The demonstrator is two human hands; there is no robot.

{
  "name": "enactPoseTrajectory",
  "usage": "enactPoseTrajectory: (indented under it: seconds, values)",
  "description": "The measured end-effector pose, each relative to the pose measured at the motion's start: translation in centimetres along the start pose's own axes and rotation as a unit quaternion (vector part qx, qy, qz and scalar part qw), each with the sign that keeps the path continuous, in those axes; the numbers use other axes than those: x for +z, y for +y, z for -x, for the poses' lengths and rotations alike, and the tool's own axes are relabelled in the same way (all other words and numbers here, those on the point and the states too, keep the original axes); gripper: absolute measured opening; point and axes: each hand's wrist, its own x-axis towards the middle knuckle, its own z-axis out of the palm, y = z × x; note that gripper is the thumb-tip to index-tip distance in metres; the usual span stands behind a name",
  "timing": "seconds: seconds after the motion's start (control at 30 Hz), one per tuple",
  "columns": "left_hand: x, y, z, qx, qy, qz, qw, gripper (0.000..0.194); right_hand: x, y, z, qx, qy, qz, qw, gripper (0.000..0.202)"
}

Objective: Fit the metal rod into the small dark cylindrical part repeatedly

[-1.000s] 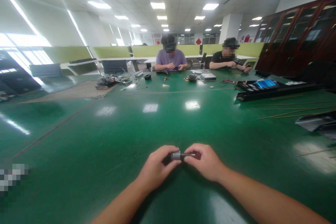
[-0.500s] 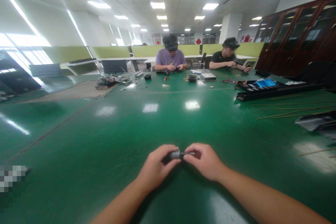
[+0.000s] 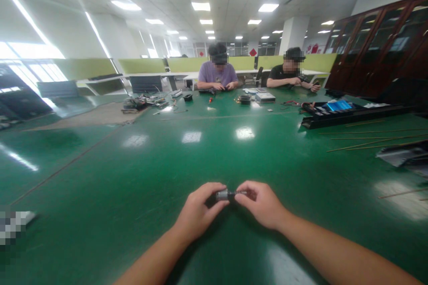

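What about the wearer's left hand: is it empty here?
No, the left hand holds a small grey cylinder between its thumb and fingers.

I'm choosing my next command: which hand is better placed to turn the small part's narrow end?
Probably the right hand: it sits at the narrow end, while the left hand holds the wider grey body from the opposite side.

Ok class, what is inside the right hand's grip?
Part of a thin piece shows between the right hand's thumb and fingers, beside a grey cylinder. The hand covers some of that piece; its full shape cannot be seen.
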Motion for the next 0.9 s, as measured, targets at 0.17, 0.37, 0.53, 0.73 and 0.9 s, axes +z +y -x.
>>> enactPoseTrajectory:
  seconds: [0.17, 0.37, 0.53, 0.73, 0.9]
  values:
    - [-0.12, 0.01, 0.09, -0.001, 0.006, -0.002, 1.0, 0.027, 0.05, 0.31, -0.09, 0.004, 0.004, -0.012, 1.0, 0.017]
    - [-0.12, -0.13, 0.08, 0.004, 0.008, -0.003, 1.0, 0.027, 0.05, 0.45, -0.08, 0.011, 0.005, -0.02, 1.0, 0.017]
    - [-0.13, -0.21, 0.05, 0.005, 0.011, -0.007, 1.0, 0.027, 0.1, 0.45, -0.06, 0.01, 0.012, -0.028, 0.999, 0.017]
    - [-0.17, -0.22, -0.06, 0.008, 0.018, -0.005, 1.0, 0.027, 0.09, 0.5, -0.14, 0.012, 0.012, -0.035, 0.999, 0.016]
    - [-0.11, -0.14, -0.17, 0.006, 0.023, -0.008, 1.0, 0.026, 0.18, 0.57, -0.08, 0.019, 0.019, -0.045, 0.999, 0.016]
